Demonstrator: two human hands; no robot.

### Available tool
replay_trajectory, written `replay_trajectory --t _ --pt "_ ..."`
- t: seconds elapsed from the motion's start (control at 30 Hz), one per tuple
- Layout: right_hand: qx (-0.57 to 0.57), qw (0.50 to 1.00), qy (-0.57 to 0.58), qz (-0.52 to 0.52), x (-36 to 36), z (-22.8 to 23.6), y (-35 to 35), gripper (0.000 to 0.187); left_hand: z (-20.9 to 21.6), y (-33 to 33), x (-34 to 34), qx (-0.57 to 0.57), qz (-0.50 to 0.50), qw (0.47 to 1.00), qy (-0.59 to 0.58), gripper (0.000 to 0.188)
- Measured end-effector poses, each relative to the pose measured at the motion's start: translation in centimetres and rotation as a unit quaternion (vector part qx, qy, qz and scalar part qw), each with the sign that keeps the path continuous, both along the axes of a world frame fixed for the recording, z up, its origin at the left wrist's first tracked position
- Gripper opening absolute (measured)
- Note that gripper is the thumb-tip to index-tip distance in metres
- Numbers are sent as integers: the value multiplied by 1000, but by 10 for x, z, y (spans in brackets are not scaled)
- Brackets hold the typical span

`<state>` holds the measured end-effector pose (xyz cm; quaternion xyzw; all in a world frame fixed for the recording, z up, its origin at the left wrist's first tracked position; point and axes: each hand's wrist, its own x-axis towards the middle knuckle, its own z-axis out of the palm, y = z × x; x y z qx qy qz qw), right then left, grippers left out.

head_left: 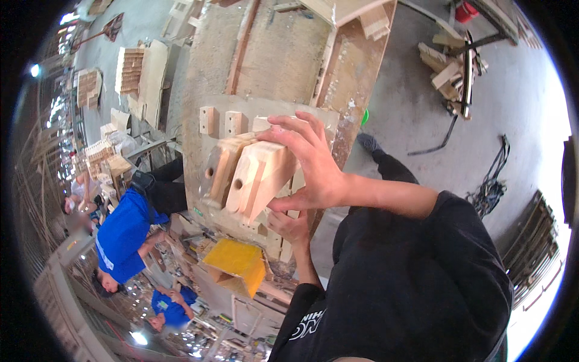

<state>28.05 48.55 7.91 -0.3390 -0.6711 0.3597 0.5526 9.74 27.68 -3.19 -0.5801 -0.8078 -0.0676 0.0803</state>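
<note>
My right hand [307, 160] reaches across a pale wooden block [259, 172] with a round hole in its face, fingers over its far end and thumb at its near end. Against its left side is a second wooden block [229, 158], also with a round hole; my fingertips come close to its top. Below my right thumb, my left hand [291, 227] has its fingers curled beside the near end of the held block. What those fingers grip is partly hidden. Two small wooden blocks with holes, one [207, 120] left of the other [234, 123], stand just beyond on the worktable [205, 66].
A yellow open-ended box [235, 265] sits by the table's near end. On the left, a person in a blue shirt [126, 226] bends close by; another [172, 306] is lower down. Wood pieces [449, 72] lie on a rack at right, and black straps [488, 193] on the floor.
</note>
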Motion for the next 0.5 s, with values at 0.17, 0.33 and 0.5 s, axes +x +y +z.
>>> replay_trajectory --t 0.17,0.33,0.5 --pt "53 995 -40 -75 -10 5 0 121 16 10 11 -18 32 999 14 83" --pt "99 975 -73 -183 -20 -32 -7 127 18 9 7 1 33 999 6 84" --pt "4 966 -179 -186 -26 -81 -23 123 18 -1 7 48 68 991 -103 93"
